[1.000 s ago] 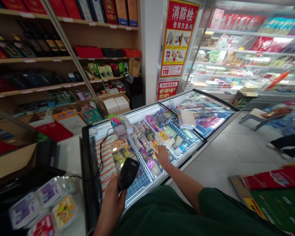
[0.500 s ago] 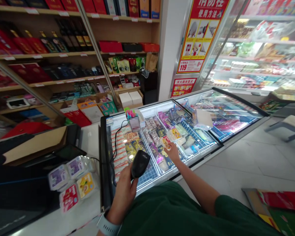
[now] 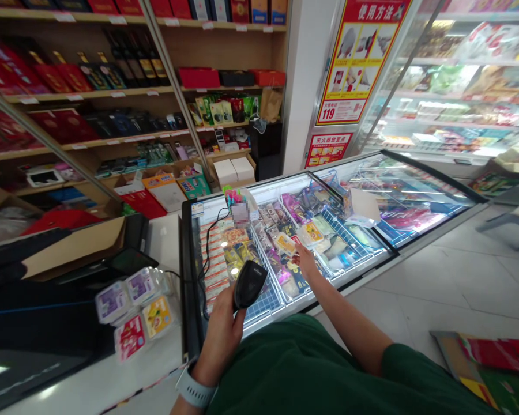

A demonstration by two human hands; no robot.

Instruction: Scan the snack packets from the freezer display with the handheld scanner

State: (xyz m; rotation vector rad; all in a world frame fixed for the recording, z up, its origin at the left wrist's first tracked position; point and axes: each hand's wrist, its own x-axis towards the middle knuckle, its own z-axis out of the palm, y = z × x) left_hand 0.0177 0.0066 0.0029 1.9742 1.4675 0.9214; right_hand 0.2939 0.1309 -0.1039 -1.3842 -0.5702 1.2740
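My left hand (image 3: 220, 328) is wrapped round a black barcode scanner (image 3: 249, 283), held over the near left end of the chest freezer (image 3: 281, 305). My right hand (image 3: 305, 262) grips the edge of a small clear plastic food container (image 3: 286, 244) with yellowish contents, held above the freezer's glass. Just beyond that hand, a container with a yellow label (image 3: 312, 231) lies on the glass. On the counter to the left sit several similar containers, among them a yellow-labelled one (image 3: 157, 316) and a red-labelled one (image 3: 130, 337).
A black cable (image 3: 207, 245) runs over the freezer's left end. Farther along the glass is an open cardboard box (image 3: 364, 206). Shelves with bottles and boxes (image 3: 233, 78) stand behind. A grey stool (image 3: 512, 225) is at the right.
My right hand has turned the container, so its red and yellow label no longer faces me and the yellowish contents show. The left hand still holds the scanner. The view has shifted slightly.
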